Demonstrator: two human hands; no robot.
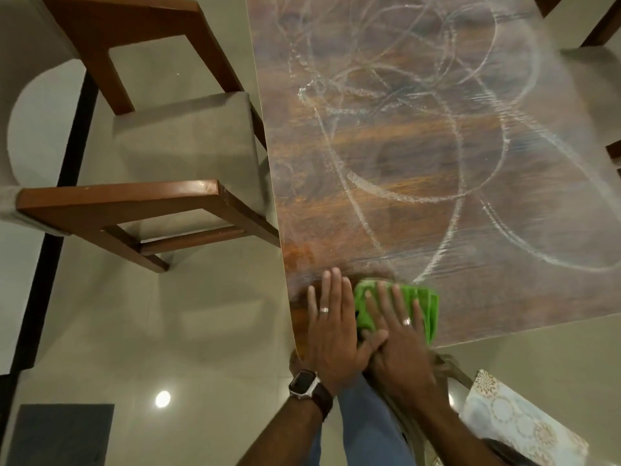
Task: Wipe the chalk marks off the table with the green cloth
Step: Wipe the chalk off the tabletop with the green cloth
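Hands flat: right hand presses folded green cloth on chalk-scrawled brown wooden table; left hand, fingers straight, rests on the tabletop beside it.

A shiny pale tiled floor is seen, with a bright lamp spot mirrored in it. Two brown wooden chairs with grey seats are pushed against one side. A dark mat is laid in the near corner. A black strip is set across the tiles.
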